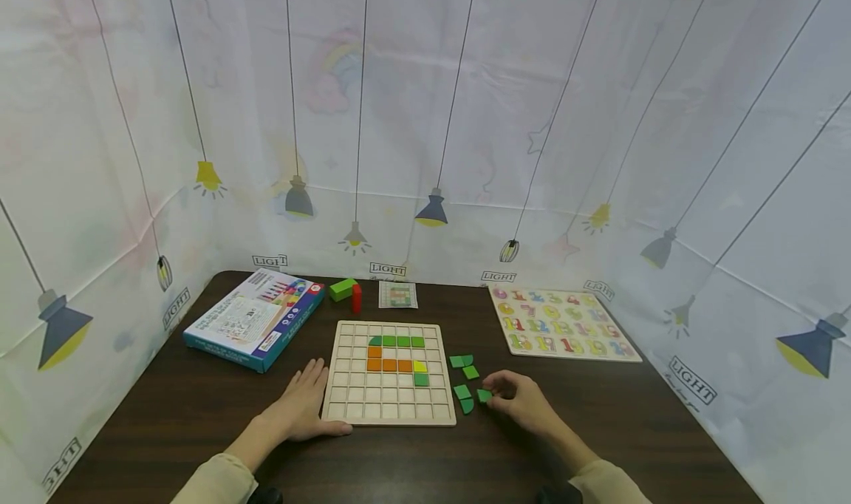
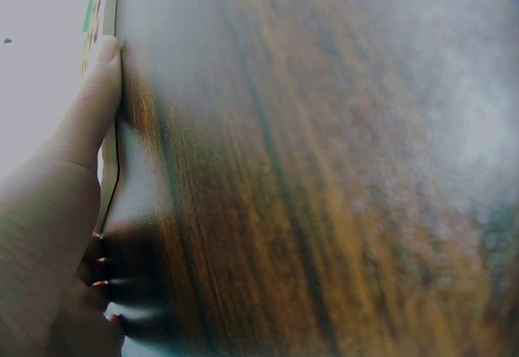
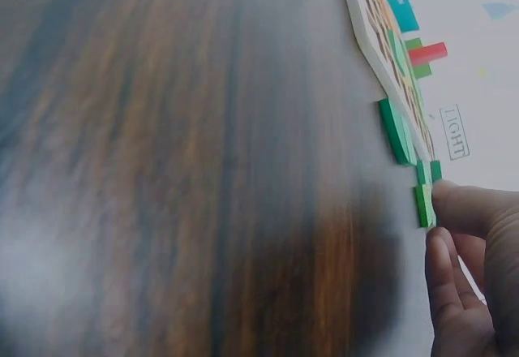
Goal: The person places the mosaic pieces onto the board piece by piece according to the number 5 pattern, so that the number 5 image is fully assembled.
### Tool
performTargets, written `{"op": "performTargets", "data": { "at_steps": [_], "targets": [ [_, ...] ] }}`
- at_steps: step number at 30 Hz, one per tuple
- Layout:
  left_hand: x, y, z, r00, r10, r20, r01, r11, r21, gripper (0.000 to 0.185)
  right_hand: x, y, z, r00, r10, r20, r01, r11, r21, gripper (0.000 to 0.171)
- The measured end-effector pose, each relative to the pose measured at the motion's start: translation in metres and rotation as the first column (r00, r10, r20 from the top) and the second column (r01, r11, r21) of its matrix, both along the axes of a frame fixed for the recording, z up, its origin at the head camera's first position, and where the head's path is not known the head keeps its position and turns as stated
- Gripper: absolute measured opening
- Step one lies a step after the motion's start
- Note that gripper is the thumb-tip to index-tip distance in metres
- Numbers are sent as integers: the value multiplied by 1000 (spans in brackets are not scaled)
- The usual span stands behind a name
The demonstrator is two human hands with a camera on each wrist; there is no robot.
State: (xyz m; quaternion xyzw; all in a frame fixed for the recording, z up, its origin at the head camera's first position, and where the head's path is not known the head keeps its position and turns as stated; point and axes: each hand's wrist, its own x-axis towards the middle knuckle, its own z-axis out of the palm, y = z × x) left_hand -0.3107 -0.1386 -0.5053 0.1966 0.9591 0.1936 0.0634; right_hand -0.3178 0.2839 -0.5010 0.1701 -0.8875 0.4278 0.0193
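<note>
A person at a dark wooden tabletop works with a grid board and coloured tiles.

The left hand lies flat with straight fingers against the near left edge of the wooden grid board, holding nothing. The right hand pinches a green tile in curled fingers, just right of the board beside other loose green tiles. Green and orange tiles fill some of the board's far cells.

Tabletop blurred in both wrist views; forearms cropped.
</note>
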Motion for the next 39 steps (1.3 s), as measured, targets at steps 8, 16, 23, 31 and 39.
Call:
{"op": "performTargets", "data": {
  "at_steps": [8, 16, 23, 31, 39],
  "targets": [
    [0, 0, -1, 1000, 6, -4, -6, 1000, 3, 120, -6, -18, -1, 993, -77, -93, 78, 997, 12, 26],
    [-1, 0, -1, 1000, 6, -2, -6, 1000, 2, 120, -12, -38, 0, 992, -70, -109, 70, 998, -3, 25],
    [0, 1, 0, 1000, 12, 2, -12, 1000, 18, 120, -14, -56, 3, 994, -12, -106, 11, 1000, -8, 23],
    [-1, 0, -2, 1000, 8, 14, -9, 1000, 12, 120, -12, -76, 0, 992, 70, -102, -71, 997, -8, 25],
    [-2, 0, -1, 1000, 6, 11, -6, 1000, 8, 120, -12, -94, -4, 991, 115, -72, -118, 993, -27, 25]
  ]
}}
